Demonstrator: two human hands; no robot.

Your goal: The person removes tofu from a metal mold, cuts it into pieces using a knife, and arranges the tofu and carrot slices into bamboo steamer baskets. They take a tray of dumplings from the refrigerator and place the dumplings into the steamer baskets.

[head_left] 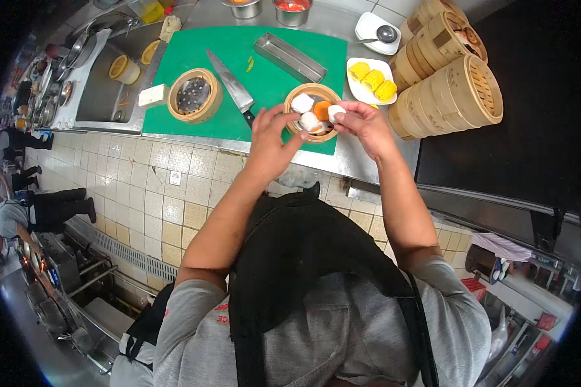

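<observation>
In the head view, a small bamboo steamer sits on the green cutting board. It holds white pieces and an orange slice that looks like carrot. My right hand pinches a round white piece over the steamer's right side. My left hand is at the left rim with thumb and fingers apart, holding nothing; whether it touches the rim I cannot tell. Close to its fingers lies a knife, handle towards me. A second bamboo steamer with a dark perforated bottom stands further left.
A white plate of corn pieces is right of the board, beside tall stacks of bamboo steamers. A metal trough lies on the board. At left are a white block and a sink. Other people work far left.
</observation>
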